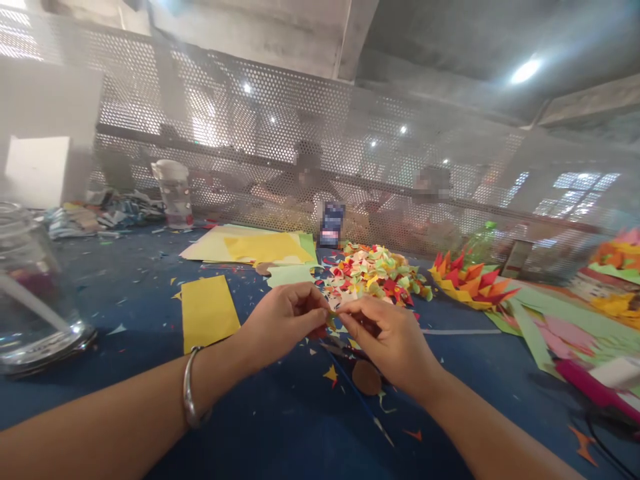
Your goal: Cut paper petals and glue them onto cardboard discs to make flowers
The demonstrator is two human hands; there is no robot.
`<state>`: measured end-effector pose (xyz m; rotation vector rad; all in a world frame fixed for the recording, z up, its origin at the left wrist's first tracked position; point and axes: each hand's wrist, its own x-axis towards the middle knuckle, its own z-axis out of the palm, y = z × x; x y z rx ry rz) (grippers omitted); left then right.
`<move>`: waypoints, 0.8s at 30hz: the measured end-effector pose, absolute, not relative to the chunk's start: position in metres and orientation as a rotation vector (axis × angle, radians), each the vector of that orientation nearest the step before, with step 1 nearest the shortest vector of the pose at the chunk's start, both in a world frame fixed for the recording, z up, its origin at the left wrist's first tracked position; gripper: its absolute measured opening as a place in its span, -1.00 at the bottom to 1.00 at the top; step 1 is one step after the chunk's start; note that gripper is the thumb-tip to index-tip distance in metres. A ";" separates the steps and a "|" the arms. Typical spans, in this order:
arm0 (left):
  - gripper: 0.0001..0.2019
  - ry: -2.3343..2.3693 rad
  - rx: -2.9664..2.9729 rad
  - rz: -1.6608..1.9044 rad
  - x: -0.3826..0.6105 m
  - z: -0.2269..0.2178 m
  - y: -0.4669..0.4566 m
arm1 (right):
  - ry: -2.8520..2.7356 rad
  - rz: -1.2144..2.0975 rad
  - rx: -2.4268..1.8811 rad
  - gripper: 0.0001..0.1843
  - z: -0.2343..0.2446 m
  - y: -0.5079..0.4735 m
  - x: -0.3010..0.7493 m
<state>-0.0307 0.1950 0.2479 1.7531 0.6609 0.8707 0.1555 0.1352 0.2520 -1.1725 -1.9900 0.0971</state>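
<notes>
A small yellow paper piece (pixel 331 322) is pinched between the fingertips of both hands. My left hand (pixel 287 313), with a silver bangle on its wrist, is closed on it from the left. From the right, my right hand (pixel 387 337) meets it with thumb and forefinger pressed together. Just beyond my fingers lies a heap of small folded paper pieces (pixel 377 270) in red, yellow, pale green and cream. Below the hands are a brown round disc (pixel 367 378) and a thin blue stick with a pale pointed tip (pixel 367 408). A yellow paper sheet (pixel 207 310) lies left of my left hand.
Paper scraps litter the blue tabletop (pixel 280 427). Stacked paper sheets (pixel 250 245) and a phone (pixel 331 223) sit farther back. A glass jar (pixel 35 300) stands left; an orange-red paper flower (pixel 470 283) and a magenta tool (pixel 595 387) lie right. Behind is a perforated screen (pixel 225 120).
</notes>
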 end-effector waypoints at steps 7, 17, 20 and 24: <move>-0.70 0.653 1.496 0.906 -0.027 0.246 0.185 | -1.916 -0.036 -1.155 -0.88 0.249 0.134 0.155; -0.74 0.661 1.314 0.903 -0.024 0.247 0.182 | -1.916 -0.125 -1.109 -0.87 0.246 0.133 0.153; -0.74 0.643 1.316 0.924 -0.025 0.245 0.183 | -1.919 -0.140 -1.108 -0.87 0.246 0.134 0.153; -0.72 0.628 1.329 0.943 -0.024 0.243 0.184 | -1.929 -0.165 -1.103 -0.88 0.246 0.134 0.152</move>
